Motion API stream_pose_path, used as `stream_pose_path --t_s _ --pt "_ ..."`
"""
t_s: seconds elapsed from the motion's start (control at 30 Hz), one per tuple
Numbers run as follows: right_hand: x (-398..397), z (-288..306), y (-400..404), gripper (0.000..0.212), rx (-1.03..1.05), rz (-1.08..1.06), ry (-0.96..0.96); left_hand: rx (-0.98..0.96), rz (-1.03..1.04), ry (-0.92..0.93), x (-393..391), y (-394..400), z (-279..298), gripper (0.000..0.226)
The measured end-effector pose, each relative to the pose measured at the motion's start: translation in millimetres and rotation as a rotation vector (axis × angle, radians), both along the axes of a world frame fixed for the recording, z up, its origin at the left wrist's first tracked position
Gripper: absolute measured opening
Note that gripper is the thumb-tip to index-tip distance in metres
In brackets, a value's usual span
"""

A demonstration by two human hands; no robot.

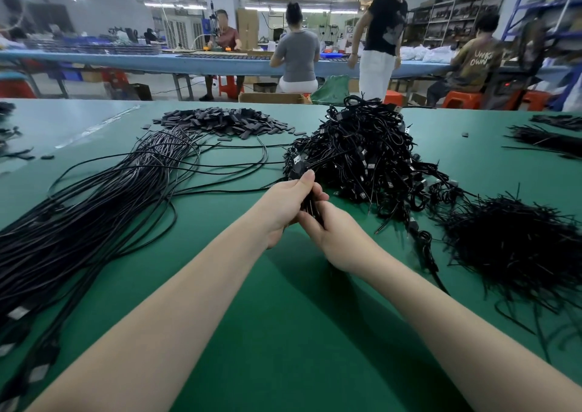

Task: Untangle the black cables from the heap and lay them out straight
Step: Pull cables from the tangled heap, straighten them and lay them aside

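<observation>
Two hands [294, 205], one tangled cable heap [362, 153], one straightened cable bundle [94, 216], four background people [297, 56].

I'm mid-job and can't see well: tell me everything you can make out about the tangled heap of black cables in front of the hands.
The tangled heap is a tall mound of thin black cables, knotted and looped, with small plugs with silvery tips poking out all over. It sits on the green table, right of centre, behind both hands. The left hand and right hand grip a small bunch of cables at its near-left edge. Loose ends trail toward the right.

Factory floor: long workbench [220, 62], seated workers [297, 56], shelving [456, 18]
</observation>
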State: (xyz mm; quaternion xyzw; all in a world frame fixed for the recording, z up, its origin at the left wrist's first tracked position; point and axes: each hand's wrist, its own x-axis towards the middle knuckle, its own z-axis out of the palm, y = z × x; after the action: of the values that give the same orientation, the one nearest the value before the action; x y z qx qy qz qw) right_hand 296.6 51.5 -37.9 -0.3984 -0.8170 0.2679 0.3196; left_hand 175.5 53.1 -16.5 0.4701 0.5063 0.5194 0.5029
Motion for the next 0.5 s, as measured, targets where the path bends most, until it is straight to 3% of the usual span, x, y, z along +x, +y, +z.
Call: stream_pose_path --t_s 0.07,0.17,0.27,0.33,0.5 --pt "0.1 -1.4 0.5 0.027 -0.058 0.016 0.021 0.044 0.007 0.076 2.0 -0.6 -2.7 0.038" --pt "2.2 1.2 0.6 0.008 -0.471 0.133 0.311 0.087 -0.018 0.17 1.6 -1.4 -1.3 0.043" --pt "7.8 3.4 2.5 0.008 -0.776 0.21 0.573 0.093 -0.064 0.192 -0.2 -2.4 2.1 0.043" --pt "11.1 3.5 4.5 0.014 -0.814 0.228 0.61 0.097 -0.073 0.167 0.7 -3.7 3.2 0.042" --pt "9.9 1.2 3.5 0.019 -0.673 0.247 0.493 0.028 -0.081 0.113 1.2 -3.9 3.1 0.04"
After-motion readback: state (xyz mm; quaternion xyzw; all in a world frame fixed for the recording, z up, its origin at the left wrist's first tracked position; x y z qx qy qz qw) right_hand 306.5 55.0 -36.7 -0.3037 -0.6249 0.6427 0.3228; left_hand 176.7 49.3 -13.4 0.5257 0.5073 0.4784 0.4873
